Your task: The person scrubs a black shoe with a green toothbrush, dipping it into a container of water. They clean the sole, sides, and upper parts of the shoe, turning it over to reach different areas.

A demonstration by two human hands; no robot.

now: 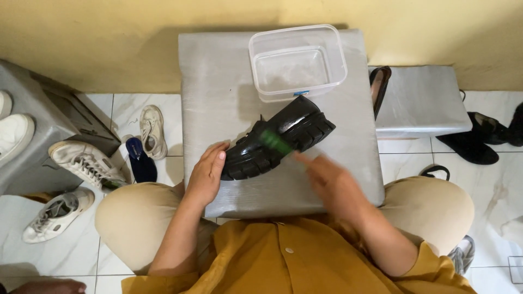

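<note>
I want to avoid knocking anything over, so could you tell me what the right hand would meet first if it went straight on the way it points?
Probably the black shoe: the blurred right hand points up-left at its side.

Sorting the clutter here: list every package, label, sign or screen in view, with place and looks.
Clear plastic container: open, rectangular with rounded corners, at the far edge of the grey stool, behind the black shoe.
Small blue label: a short strip low on the container's near wall.
No signs or screens in view.
</note>
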